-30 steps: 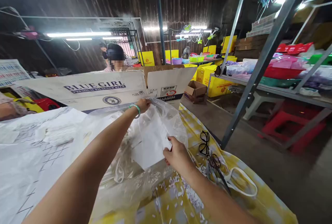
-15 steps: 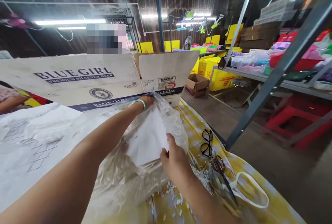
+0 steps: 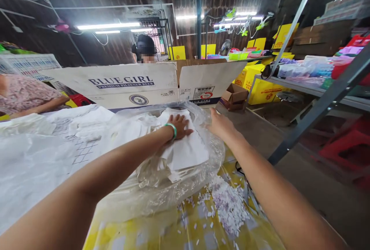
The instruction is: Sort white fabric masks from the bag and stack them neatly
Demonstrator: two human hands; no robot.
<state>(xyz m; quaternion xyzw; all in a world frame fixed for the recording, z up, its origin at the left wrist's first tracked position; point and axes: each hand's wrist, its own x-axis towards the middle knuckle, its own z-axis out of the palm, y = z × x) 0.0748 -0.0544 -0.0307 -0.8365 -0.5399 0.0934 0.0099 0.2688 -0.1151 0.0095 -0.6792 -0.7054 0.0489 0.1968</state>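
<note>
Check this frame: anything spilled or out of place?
Yes: pale scraps are heaped and strewn on the checked cloth, beside the clear plastic; they look spilled, with no container around them.

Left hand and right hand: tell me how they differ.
The left hand lies spread on white material; the right hand is at the edge of clear plastic. The left hand has a green bangle at its wrist; the right hand has none. Both are ungloved.
</note>
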